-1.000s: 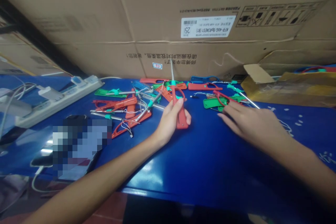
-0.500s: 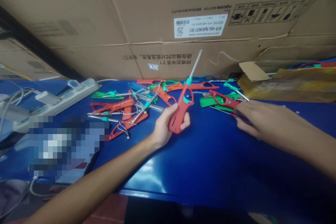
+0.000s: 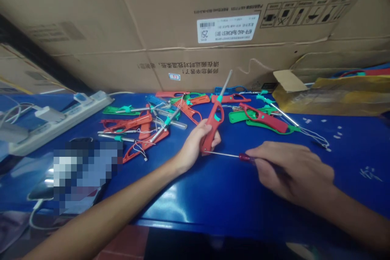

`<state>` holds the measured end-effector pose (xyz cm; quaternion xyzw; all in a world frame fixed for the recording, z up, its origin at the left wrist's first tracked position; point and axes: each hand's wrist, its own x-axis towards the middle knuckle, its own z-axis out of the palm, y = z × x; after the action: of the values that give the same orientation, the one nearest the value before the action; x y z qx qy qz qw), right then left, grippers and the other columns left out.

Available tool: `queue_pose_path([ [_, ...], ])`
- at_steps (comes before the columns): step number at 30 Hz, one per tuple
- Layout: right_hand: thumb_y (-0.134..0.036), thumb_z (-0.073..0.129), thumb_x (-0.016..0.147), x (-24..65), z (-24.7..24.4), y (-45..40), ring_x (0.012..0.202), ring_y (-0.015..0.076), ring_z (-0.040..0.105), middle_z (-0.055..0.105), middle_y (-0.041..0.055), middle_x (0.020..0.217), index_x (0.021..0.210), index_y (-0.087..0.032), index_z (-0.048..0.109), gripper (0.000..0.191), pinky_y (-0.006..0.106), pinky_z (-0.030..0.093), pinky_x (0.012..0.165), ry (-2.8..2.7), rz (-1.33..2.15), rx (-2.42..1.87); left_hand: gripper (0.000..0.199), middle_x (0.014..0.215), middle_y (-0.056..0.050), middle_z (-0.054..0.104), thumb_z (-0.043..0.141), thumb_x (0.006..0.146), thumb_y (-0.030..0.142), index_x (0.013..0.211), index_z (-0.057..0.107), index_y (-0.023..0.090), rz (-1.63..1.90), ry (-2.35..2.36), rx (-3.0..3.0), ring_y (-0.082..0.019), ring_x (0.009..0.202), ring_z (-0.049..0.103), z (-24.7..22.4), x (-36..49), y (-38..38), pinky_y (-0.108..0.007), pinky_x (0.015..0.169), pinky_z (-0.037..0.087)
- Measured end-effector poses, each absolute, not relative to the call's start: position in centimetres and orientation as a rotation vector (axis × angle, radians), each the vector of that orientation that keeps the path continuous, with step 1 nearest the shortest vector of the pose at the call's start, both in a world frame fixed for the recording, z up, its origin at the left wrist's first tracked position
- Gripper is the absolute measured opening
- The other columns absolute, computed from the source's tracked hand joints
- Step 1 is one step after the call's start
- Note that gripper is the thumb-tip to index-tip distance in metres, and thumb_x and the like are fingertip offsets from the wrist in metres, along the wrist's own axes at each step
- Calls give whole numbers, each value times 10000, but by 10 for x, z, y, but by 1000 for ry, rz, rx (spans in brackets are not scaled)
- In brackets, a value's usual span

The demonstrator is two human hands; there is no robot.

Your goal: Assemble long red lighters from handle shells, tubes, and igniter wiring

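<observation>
My left hand [image 3: 196, 142] is wrapped round the handle of a red gas lighter [image 3: 213, 124], whose metal tube points up and away from me. A screwdriver [image 3: 243, 157] with a dark red handle is gripped in my right hand [image 3: 286, 166]. Its thin shaft reaches left, and the tip meets the bottom end of the lighter's handle, near a small screw hole. Behind my left hand lies a heap of orange and red lighter shells [image 3: 134, 124], metal tubes and thin wires. Beyond my right hand rests another red lighter body [image 3: 265, 118] on green shells.
A large cardboard box [image 3: 170, 16] walls off the back of the blue table [image 3: 170, 199]. On the left are a white power strip [image 3: 67, 120] and a blurred-out device. An open carton [image 3: 341, 93] with yellow tape stands at back right; small white bits lie before it.
My right hand has moved left and toward me with the screwdriver, bringing its tip to the lighter's handle. The lighter in my left hand has dipped slightly.
</observation>
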<state>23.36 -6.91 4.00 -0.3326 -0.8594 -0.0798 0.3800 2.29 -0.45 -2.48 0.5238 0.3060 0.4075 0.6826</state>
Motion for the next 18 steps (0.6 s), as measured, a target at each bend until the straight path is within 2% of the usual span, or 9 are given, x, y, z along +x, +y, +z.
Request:
queue_pose_path([
  [8,-177,559,961,236,37,-68,550,130,680,734,-26,682,931,-272,704,176,235,547,554,-2191,-145,-1024,324,649,45,514,427,1006,458,836,487,188,895,722,1191,-67,451,363,-30,23,-3,-206,409,275],
  [18,-208,557,940,234,31,-68,539,141,670,723,-17,668,887,-273,720,183,253,539,551,-2205,-158,-1085,282,630,50,515,446,969,441,835,472,194,898,727,1162,-63,428,352,-26,25,-2,-195,386,273],
])
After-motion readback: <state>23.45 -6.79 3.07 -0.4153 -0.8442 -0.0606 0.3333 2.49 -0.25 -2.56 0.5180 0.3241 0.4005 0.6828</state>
